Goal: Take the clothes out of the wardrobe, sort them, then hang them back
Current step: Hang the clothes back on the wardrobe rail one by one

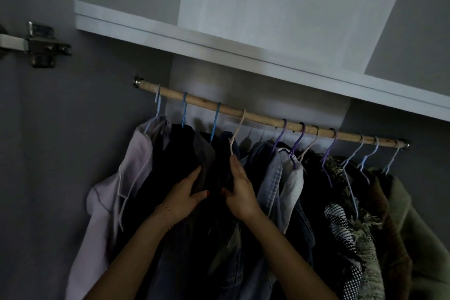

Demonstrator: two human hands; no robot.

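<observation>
A white shelf [243, 48] is seen above the wooden rail [263, 121], which serves as landmark; below the rail a full row of clothes [275, 178] is hung, a pale garment [136, 168] at its left end; a dark garment [219, 161] below the rail's middle-left is gripped by both hands, the left hand [185, 195] curled on its left edge, the right hand [239, 190] folded round its right, just under a beige hanger [237, 129]; taking-out is judged under way; next, the hook must be lifted off the rail.
</observation>
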